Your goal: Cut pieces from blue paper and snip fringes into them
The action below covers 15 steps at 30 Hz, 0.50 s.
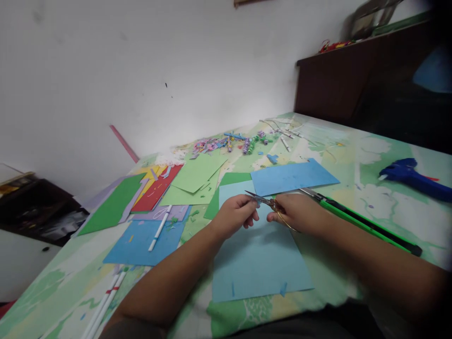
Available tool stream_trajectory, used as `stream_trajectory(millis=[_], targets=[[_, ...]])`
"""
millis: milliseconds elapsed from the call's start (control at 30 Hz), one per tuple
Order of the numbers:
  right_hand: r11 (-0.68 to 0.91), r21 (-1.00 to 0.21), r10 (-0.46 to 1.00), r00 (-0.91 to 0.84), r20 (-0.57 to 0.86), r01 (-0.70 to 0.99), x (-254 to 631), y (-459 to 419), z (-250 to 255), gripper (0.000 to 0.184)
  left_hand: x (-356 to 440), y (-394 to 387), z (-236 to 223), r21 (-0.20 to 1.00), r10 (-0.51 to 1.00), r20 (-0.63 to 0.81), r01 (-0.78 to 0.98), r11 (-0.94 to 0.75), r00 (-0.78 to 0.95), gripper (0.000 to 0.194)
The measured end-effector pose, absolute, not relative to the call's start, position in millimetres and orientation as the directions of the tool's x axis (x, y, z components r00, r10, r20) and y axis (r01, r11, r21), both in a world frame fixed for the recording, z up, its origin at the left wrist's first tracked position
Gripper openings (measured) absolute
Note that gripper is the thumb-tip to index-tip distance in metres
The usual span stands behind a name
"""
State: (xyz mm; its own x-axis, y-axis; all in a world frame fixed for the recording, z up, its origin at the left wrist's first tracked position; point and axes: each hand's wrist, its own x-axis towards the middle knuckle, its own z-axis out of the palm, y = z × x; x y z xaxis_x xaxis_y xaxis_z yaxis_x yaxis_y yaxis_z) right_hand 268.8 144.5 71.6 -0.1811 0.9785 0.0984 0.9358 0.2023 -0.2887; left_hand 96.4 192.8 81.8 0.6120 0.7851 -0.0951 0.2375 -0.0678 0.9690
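Observation:
My right hand (298, 212) is closed around the handles of small scissors (263, 200), whose blades point left. My left hand (235, 214) is pinched at the blades, fingers pressed together on something too small to make out. Both hands hover over a large light-blue paper sheet (259, 263) that lies on the table (356, 155). A darker blue sheet (293, 176) lies just beyond the hands.
A green utility knife (360, 221) lies right of my right hand, a blue glue gun (415, 176) further right. Green, red, yellow and blue sheets (155, 197) spread on the left with a white pen (159, 228). Rolled paper bits (243, 141) sit by the wall. A dark cabinet (339, 80) stands behind.

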Motion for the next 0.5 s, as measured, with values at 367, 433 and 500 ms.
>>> stream_trajectory(millis=[367, 433, 500], targets=[[0.212, -0.419, 0.977, -0.196, 0.082, 0.883, 267.7, 146.6, 66.8, 0.032, 99.3, 189.6, 77.1, 0.964, 0.855, 0.007, 0.224, -0.144, 0.519, 0.017], [0.231, -0.434, 0.973, -0.216, 0.084, 0.871, 266.5, 145.1, 66.6, 0.032, 99.9, 187.6, 74.8, 0.958, 0.850, 0.026, 0.230, -0.171, 0.526, 0.017], [0.223, -0.430, 0.975, -0.203, 0.091, 0.875, 266.4, 144.3, 67.5, 0.032, 100.1, 186.3, 74.6, 0.963, 0.847, 0.044, 0.204, -0.178, 0.529, 0.017]])
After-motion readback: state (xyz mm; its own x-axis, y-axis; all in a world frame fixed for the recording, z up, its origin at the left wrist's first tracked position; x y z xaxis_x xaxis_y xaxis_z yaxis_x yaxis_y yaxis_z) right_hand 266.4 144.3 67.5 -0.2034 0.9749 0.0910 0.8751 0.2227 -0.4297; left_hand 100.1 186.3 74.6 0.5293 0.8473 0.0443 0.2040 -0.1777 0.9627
